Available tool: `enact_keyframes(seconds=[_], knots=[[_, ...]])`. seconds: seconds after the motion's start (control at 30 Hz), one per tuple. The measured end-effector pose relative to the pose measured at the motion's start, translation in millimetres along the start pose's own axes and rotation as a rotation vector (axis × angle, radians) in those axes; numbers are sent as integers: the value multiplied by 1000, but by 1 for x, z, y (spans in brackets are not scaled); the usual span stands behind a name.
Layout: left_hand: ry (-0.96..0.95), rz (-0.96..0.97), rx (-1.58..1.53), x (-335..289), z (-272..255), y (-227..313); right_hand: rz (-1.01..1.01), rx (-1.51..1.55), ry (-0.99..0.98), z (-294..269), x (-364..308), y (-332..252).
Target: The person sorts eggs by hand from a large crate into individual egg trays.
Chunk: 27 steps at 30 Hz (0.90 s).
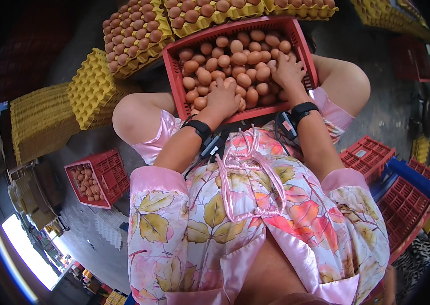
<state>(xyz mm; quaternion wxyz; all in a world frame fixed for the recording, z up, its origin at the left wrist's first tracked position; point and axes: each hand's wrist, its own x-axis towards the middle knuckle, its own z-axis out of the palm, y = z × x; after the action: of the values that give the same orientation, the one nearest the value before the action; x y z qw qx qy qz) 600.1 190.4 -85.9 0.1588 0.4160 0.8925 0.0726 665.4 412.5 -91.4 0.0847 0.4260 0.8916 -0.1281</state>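
Observation:
A red plastic crate (171, 71) stands between my bent legs, full of loose brown eggs (253, 57). My left hand (223, 99) reaches over its near side, fingers curled down round eggs at the front middle. At the crate's right side, my right hand (288, 72) is bent over eggs, its fingers somewhat apart and curled among them. My palms hide the eggs beneath them, so how many each hand grips does not show. Both wrists carry black straps with small devices.
Yellow egg trays (138, 33) filled with eggs stand beyond the crate. Stacked yellow trays (90, 89) are at the left. A smaller-looking red crate (105, 178) with eggs lies lower left. More red crates (367, 157) and a blue bar (418, 185) are at my right.

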Motion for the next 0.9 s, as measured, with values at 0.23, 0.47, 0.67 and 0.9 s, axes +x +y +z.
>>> enact_keyframes(seconds=[0.23, 0.47, 0.67, 0.9], knots=[[67, 43, -88, -4, 0, 0, -75, 104, -71, 4, 17, 21], [-1, -33, -180, 14, 6, -12, -6, 252, 41, 0, 5, 10], [182, -39, -234, 27, 3, -7, -120, 411, 184, 7, 25, 12], [296, -60, -214, 52, 1, -12, -162, 386, 140, -3, 86, -1]])
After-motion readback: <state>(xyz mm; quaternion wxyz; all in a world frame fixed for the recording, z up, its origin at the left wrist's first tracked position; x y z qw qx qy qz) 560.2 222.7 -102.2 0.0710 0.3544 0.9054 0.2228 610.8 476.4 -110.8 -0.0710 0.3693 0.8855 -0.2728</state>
